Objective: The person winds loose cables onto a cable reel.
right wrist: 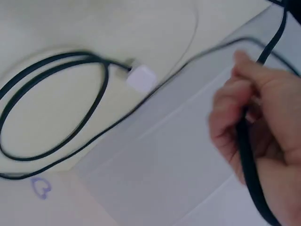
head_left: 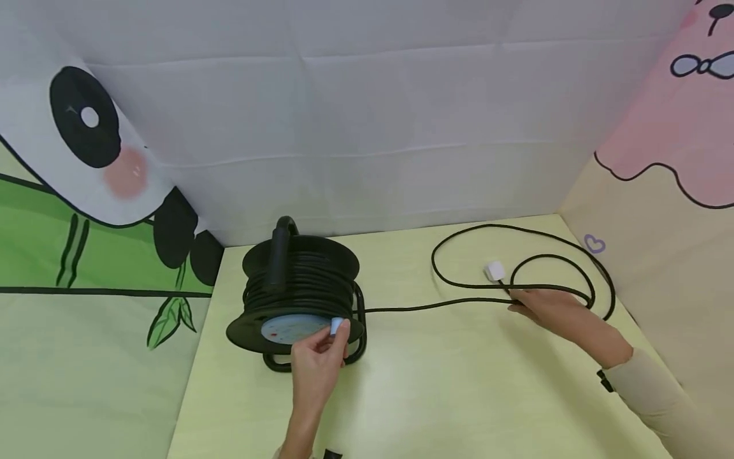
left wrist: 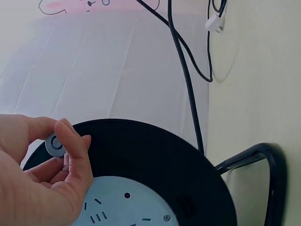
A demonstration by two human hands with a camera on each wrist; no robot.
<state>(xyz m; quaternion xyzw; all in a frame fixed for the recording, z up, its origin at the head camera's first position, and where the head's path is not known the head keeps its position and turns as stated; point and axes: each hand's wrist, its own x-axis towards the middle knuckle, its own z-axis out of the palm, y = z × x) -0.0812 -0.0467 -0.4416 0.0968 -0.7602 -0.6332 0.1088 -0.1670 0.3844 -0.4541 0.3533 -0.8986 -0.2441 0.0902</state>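
Note:
A black cable reel (head_left: 298,274) stands on the table with cord wound round its drum and a light blue socket face (head_left: 295,328) toward me. My left hand (head_left: 321,363) pinches a small light blue knob (head_left: 336,326) at the reel's front rim; the left wrist view shows the knob (left wrist: 55,145) between thumb and fingers. From the reel a black cable (head_left: 424,308) runs right to my right hand (head_left: 550,312), whose fingers curl round it, as the right wrist view shows on the cable (right wrist: 247,160). Loose loops end in a white plug (head_left: 494,271) lying beyond that hand.
The pale yellow table (head_left: 436,382) meets a white cloth wall (head_left: 373,127) at the back. Printed cloth panels stand at the left (head_left: 103,255) and right (head_left: 659,255). A black tubular stand (left wrist: 273,179) juts from the reel's side.

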